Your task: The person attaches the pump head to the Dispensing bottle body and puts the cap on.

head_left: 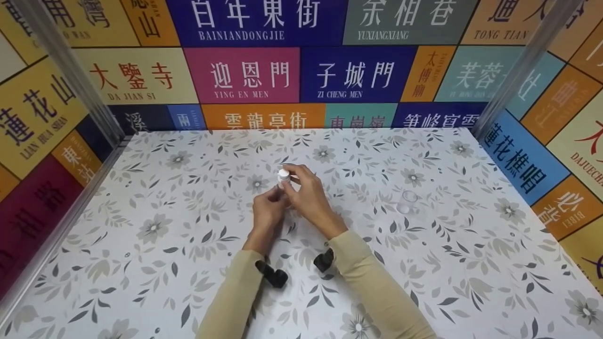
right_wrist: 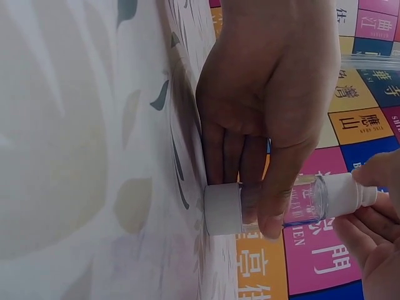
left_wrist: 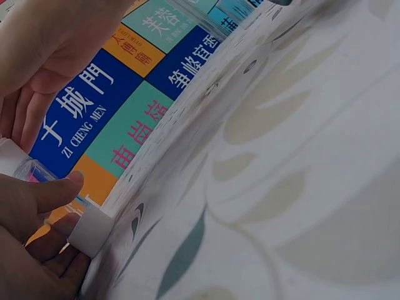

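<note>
A small clear bottle (right_wrist: 304, 201) stands upright on the table, with a white base (left_wrist: 91, 231) and a white top (right_wrist: 342, 195). My left hand (head_left: 268, 209) grips its clear body low down, thumb (right_wrist: 278, 200) lying across the side. At the upper end my right hand (head_left: 307, 194) pinches the white top between thumb and fingers. In the head view both hands are close together, and the left one hides most of the bottle's lower part. Whether the top is loose or fastened I cannot tell.
Two small clear round pieces (head_left: 403, 207) lie to the right of the hands on the floral tablecloth (head_left: 188, 263). Colourful sign-covered panels (head_left: 245, 75) stand at the back and sides. Black wrist cameras (head_left: 278, 278) are on both forearms.
</note>
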{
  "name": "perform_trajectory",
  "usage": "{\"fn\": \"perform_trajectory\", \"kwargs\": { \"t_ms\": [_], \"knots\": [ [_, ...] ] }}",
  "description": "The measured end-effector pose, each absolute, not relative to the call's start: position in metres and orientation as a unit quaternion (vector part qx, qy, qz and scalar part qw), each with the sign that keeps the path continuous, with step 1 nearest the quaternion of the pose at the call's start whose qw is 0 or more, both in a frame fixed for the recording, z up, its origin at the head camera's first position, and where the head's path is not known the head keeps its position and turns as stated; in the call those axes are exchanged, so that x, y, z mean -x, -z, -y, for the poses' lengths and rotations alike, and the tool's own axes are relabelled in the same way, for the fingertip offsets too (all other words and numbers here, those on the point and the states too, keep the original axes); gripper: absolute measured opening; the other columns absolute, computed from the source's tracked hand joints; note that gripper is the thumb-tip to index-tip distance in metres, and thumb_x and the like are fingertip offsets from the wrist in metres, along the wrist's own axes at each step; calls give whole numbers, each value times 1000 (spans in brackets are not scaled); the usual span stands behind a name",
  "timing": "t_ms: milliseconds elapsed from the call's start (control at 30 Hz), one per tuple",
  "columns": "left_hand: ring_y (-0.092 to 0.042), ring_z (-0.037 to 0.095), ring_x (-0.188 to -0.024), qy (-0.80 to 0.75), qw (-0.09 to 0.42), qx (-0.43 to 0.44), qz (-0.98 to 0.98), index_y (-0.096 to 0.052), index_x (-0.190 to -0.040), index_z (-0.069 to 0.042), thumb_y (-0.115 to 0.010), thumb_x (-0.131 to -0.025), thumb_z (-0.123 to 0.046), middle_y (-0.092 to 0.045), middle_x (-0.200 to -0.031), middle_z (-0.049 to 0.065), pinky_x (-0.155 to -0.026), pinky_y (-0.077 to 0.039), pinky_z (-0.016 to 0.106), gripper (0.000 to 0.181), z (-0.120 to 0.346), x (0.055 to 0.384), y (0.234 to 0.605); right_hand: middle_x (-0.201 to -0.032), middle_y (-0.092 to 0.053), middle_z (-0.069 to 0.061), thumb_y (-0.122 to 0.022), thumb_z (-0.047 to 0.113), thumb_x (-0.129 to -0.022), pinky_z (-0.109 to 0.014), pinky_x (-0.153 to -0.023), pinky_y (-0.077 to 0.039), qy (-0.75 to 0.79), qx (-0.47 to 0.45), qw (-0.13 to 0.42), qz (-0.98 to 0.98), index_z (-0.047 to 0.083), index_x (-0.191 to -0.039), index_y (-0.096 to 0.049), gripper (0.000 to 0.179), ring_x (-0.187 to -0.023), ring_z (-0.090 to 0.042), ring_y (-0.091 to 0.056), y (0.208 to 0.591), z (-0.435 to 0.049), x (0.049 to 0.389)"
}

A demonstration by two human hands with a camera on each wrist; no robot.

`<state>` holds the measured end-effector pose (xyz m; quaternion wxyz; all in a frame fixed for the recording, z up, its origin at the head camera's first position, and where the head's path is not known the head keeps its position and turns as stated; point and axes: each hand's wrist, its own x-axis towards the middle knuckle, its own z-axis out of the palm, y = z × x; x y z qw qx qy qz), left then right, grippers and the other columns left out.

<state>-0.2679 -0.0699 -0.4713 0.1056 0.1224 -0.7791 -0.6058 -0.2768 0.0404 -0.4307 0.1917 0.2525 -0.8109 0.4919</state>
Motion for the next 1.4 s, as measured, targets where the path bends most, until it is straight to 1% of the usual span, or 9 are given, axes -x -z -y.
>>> {"fn": "perform_trajectory", "kwargs": {
  "t_ms": [200,400,500,567,733,900,1100,1267,1400],
  "knots": [
    [-69,28,-108,608,108,-120,777,-73,-115,-1,-73,-84,-3,-74,-114,19,-97,-55,38,32,70,268,471,-116,-66,-19,-66,3,-93,-32,-98,-56,-490,-251,194,812,-7,-120,-62,29,-112,-32,-67,430,-41,278],
    [-68,26,-112,605,107,-120,780,-72,-119,-2,-72,-83,-1,-72,-118,19,-98,-55,38,36,69,267,471,-118,-66,-19,-69,5,-91,-38,-102,-54,-493,-251,190,811,-3,-123,-62,33,-115,-31,-65,430,-42,277],
    [-68,28,-113,603,110,-119,781,-71,-119,-1,-73,-83,-2,-72,-117,19,-98,-55,38,36,69,267,470,-120,-65,-19,-68,5,-92,-38,-103,-54,-497,-254,186,808,-2,-125,-61,34,-117,-31,-64,429,-42,276],
    [-69,29,-112,603,113,-117,781,-72,-118,-1,-74,-84,-4,-73,-115,19,-98,-55,39,34,69,267,470,-122,-65,-19,-67,4,-93,-34,-102,-54,-495,-254,185,810,-3,-125,-61,34,-118,-30,-64,429,-42,276],
    [-69,30,-112,603,115,-115,781,-71,-119,1,-74,-85,-5,-73,-115,20,-100,-54,40,34,68,267,470,-120,-66,-19,-67,2,-93,-30,-98,-56,-493,-247,188,813,-4,-124,-62,32,-113,-30,-67,429,-41,276],
    [-67,30,-117,605,110,-118,779,-70,-121,0,-73,-83,-2,-71,-120,20,-103,-53,39,38,69,267,471,-118,-66,-19,-69,3,-91,-33,-97,-57,-495,-242,188,813,-3,-124,-62,34,-112,-31,-68,430,-40,276],
    [-69,29,-114,602,120,-110,782,-71,-120,-2,-73,-82,-2,-72,-117,19,-102,-53,39,38,69,268,472,-119,-65,-19,-70,4,-90,-37,-100,-55,-493,-241,187,815,-2,-126,-61,37,-116,-31,-65,430,-40,277],
    [-69,30,-113,603,124,-108,780,-71,-118,-1,-74,-83,-3,-72,-116,19,-101,-53,39,35,69,268,472,-120,-65,-20,-67,1,-92,-35,-99,-56,-488,-241,184,818,-4,-125,-61,34,-114,-32,-66,431,-40,277],
    [-69,30,-114,604,120,-111,780,-70,-119,-1,-74,-84,-4,-72,-116,20,-102,-53,39,36,69,267,472,-120,-65,-21,-67,2,-92,-38,-98,-56,-486,-240,184,820,-6,-124,-61,34,-113,-33,-67,431,-40,276]
  ]
}}
